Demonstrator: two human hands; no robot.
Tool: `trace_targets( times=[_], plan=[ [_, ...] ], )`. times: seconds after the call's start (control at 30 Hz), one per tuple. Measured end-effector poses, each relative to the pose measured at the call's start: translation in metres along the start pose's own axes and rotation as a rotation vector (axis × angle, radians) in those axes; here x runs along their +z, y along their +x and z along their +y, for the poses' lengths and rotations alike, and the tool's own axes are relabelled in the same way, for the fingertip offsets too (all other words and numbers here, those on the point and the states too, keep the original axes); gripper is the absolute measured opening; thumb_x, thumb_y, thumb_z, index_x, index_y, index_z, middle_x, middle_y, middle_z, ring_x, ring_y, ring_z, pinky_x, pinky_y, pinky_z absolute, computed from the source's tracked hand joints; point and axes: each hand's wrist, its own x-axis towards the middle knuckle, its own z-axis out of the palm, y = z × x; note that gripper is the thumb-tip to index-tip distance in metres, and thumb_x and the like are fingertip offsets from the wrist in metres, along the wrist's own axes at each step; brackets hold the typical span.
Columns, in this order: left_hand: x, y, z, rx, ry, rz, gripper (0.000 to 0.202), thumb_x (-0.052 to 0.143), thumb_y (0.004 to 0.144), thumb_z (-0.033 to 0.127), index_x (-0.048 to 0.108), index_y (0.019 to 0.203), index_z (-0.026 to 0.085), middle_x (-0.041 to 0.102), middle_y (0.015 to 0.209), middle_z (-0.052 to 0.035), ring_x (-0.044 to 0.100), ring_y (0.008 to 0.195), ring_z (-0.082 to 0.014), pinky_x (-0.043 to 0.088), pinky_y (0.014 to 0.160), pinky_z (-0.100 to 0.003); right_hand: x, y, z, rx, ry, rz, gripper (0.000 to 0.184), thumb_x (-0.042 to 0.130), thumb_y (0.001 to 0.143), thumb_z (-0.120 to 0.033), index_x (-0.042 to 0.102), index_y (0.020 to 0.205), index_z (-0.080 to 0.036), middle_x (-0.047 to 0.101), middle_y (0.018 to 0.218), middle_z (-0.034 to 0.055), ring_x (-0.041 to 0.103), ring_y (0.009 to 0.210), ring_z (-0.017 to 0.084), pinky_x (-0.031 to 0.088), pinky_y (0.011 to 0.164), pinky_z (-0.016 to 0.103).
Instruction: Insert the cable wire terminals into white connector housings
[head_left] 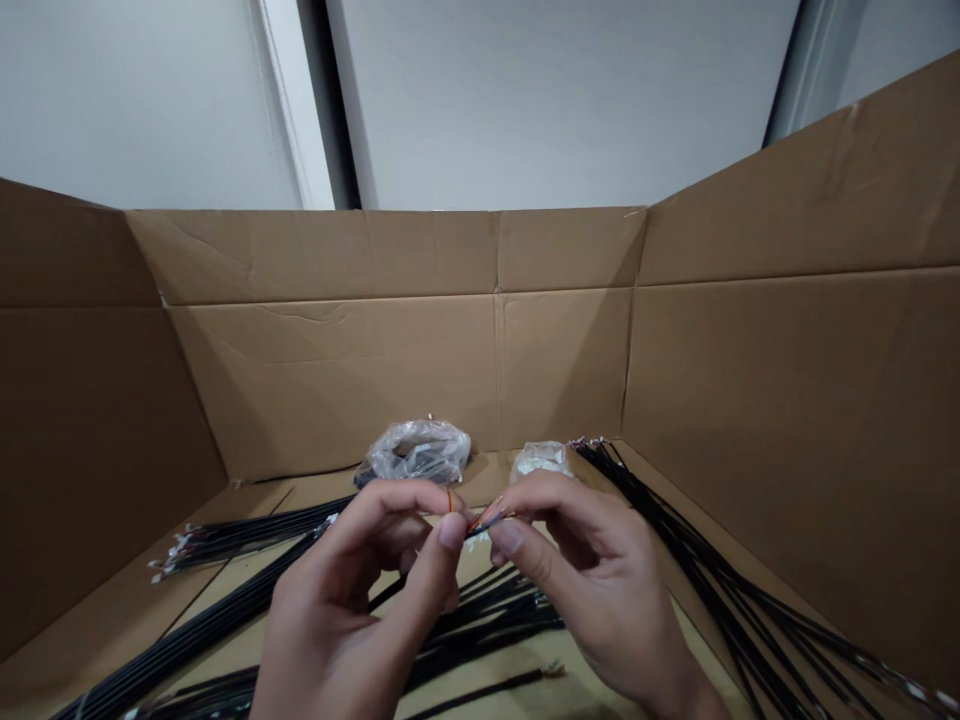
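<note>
Thin coloured wires (pixel 475 522), orange, red and dark among them, stretch between my two hands in the middle of the head view. My left hand (pixel 382 590) pinches them between thumb and forefinger, and a short orange end sticks up there. Close beside it, my right hand (pixel 577 560) pinches the other part of the same wires with thumb and forefinger. A black cable (pixel 386 595) runs behind the left fingers; whether it joins these wires is hidden. Beneath both hands lie more black cables (pixel 480 625) with small wire ends.
Cardboard walls (pixel 337 385) enclose the work surface on three sides. Bundles of black cables lie at the left (pixel 255 535) and along the right wall (pixel 697 550). Near the back stand a clear plastic bag (pixel 420 452) with dark contents and a smaller bag (pixel 541 458) of whitish pieces.
</note>
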Motion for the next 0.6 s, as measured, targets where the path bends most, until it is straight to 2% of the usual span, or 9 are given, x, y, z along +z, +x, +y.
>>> trace_targets(
  times=[0.1, 0.2, 0.3, 0.4, 0.43, 0.47, 0.6],
  plan=[
    [-0.0027, -0.002, -0.002, 0.057, 0.041, -0.009, 0.007, 0.071, 0.095, 0.035, 0.077, 0.098, 0.033, 0.067, 0.063, 0.006, 0.062, 0.054, -0.009, 0.05, 0.051, -0.012, 0.0006, -0.0003, -0.0003, -0.023, -0.005, -0.001, 0.011, 0.077, 0.09, -0.014, 0.08, 0.086, -0.023, 0.074, 0.072, -0.0037, 0.066, 0.066, 0.009, 0.051, 0.062, 0.019],
    [-0.0049, -0.0032, -0.0019, 0.155, 0.097, 0.0, 0.009, 0.07, 0.095, 0.034, 0.079, 0.094, 0.036, 0.073, 0.076, 0.0057, 0.063, 0.058, -0.0084, 0.052, 0.054, -0.011, 0.001, 0.0, -0.0012, -0.042, -0.009, -0.016, 0.011, 0.076, 0.092, -0.013, 0.08, 0.086, -0.022, 0.073, 0.072, -0.0035, 0.066, 0.067, 0.009, 0.051, 0.063, 0.018],
    [-0.0044, -0.0045, -0.0004, 0.175, 0.112, 0.019, 0.006, 0.074, 0.093, 0.033, 0.079, 0.09, 0.037, 0.079, 0.089, 0.0065, 0.067, 0.065, -0.0095, 0.054, 0.056, -0.013, 0.0011, 0.0009, -0.0019, -0.069, -0.024, -0.025, 0.012, 0.075, 0.093, -0.012, 0.079, 0.087, -0.021, 0.073, 0.073, -0.0031, 0.067, 0.068, 0.008, 0.052, 0.063, 0.017],
    [-0.0029, -0.0049, -0.0001, 0.178, 0.094, 0.012, 0.012, 0.073, 0.093, 0.028, 0.079, 0.089, 0.038, 0.079, 0.088, 0.0079, 0.071, 0.072, -0.0104, 0.056, 0.061, -0.013, 0.001, 0.0016, -0.002, -0.096, -0.033, -0.035, 0.012, 0.075, 0.093, -0.011, 0.079, 0.087, -0.02, 0.072, 0.072, -0.0038, 0.066, 0.067, 0.008, 0.052, 0.063, 0.015],
    [-0.0025, -0.0045, -0.0003, 0.231, 0.069, 0.024, 0.014, 0.072, 0.093, 0.027, 0.079, 0.089, 0.038, 0.078, 0.085, 0.0091, 0.071, 0.07, -0.0095, 0.056, 0.06, -0.012, 0.001, 0.0017, -0.0019, -0.103, -0.037, -0.042, 0.012, 0.075, 0.093, -0.01, 0.079, 0.087, -0.02, 0.071, 0.071, -0.0041, 0.065, 0.066, 0.007, 0.052, 0.063, 0.015],
    [-0.0023, -0.004, -0.0006, 0.198, 0.082, -0.004, 0.016, 0.073, 0.092, 0.024, 0.079, 0.09, 0.038, 0.08, 0.088, 0.0093, 0.074, 0.076, -0.0105, 0.058, 0.066, -0.013, 0.0012, 0.0017, -0.0017, -0.111, -0.041, -0.046, 0.012, 0.075, 0.093, -0.009, 0.079, 0.087, -0.02, 0.071, 0.071, -0.0043, 0.064, 0.066, 0.007, 0.052, 0.063, 0.014],
    [-0.0028, -0.0013, -0.0003, 0.246, 0.092, 0.003, 0.017, 0.072, 0.092, 0.023, 0.079, 0.089, 0.039, 0.079, 0.088, 0.0113, 0.074, 0.08, -0.0086, 0.058, 0.07, -0.01, 0.0021, 0.0006, 0.0, -0.145, -0.066, -0.063, 0.012, 0.076, 0.093, -0.008, 0.079, 0.088, -0.019, 0.073, 0.074, -0.0039, 0.065, 0.068, 0.006, 0.053, 0.065, 0.012]
  ],
)
